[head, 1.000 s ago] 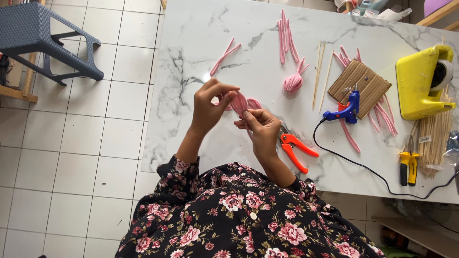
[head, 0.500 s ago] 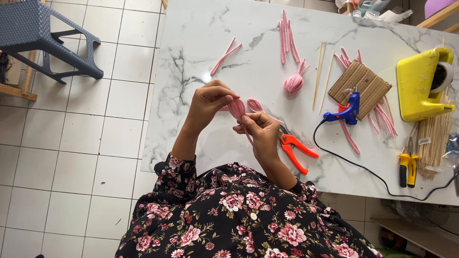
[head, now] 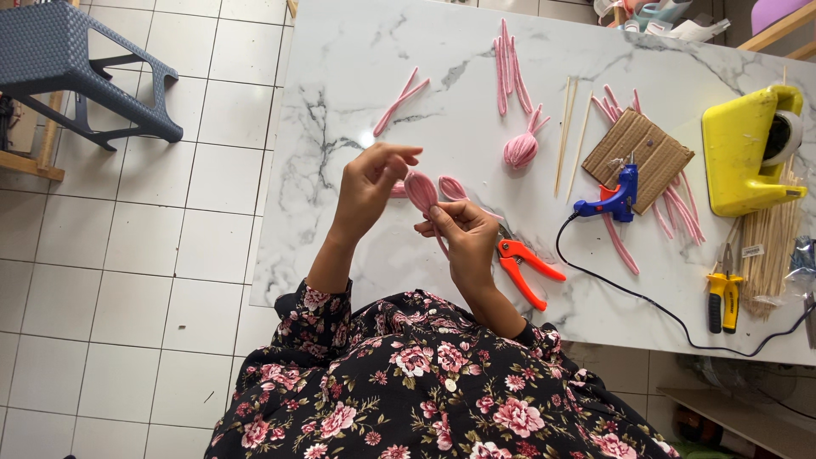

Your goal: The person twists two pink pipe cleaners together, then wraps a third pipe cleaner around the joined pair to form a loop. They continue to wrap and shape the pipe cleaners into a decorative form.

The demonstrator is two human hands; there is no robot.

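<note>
Over the white marble table [head: 357, 76], largest thing in view, both hands work just above its near edge: the left hand [head: 367, 183] curls loosely with fingertips pinching the pink looped chenille petal [head: 420, 190], and the right hand [head: 466, 234] closes on that petal's stem from below. Farther along the table sit a yellow tape dispenser [head: 741, 153], a blue glue gun [head: 614, 197], and, just beside the right hand, orange-handled cutters [head: 523, 265].

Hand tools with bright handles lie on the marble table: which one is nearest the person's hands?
The orange-handled cutters, lying just beside the right hand; the yellow-handled pliers lie far off, near the bundle of wooden sticks.
</note>
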